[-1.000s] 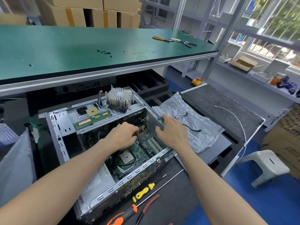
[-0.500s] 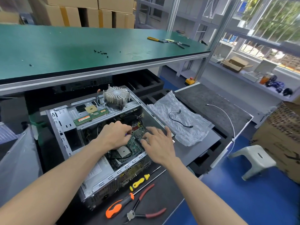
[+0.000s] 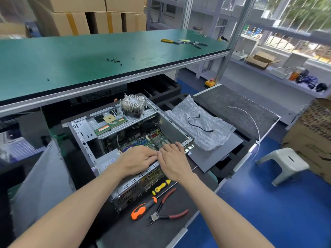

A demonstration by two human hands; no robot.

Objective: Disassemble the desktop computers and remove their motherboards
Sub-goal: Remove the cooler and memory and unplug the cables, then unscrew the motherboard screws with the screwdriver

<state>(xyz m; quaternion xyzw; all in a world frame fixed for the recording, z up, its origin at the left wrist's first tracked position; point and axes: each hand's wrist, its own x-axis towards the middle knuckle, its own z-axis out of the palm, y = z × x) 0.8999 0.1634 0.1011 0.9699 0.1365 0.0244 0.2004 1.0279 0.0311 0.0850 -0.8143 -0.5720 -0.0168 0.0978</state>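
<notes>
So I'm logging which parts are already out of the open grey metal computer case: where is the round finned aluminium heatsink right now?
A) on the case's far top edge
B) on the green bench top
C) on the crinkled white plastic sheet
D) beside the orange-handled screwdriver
A: the round finned aluminium heatsink sits on the far top edge of the open grey metal computer case, beside a green memory stick.

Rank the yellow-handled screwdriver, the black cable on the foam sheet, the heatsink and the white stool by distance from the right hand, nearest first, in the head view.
From the right hand:
1. Yellow-handled screwdriver, just below it, beside the case.
2. Black cable, up and right on the foam sheet.
3. Heatsink, atop the case's far end.
4. White stool, on the floor, far right.
</notes>
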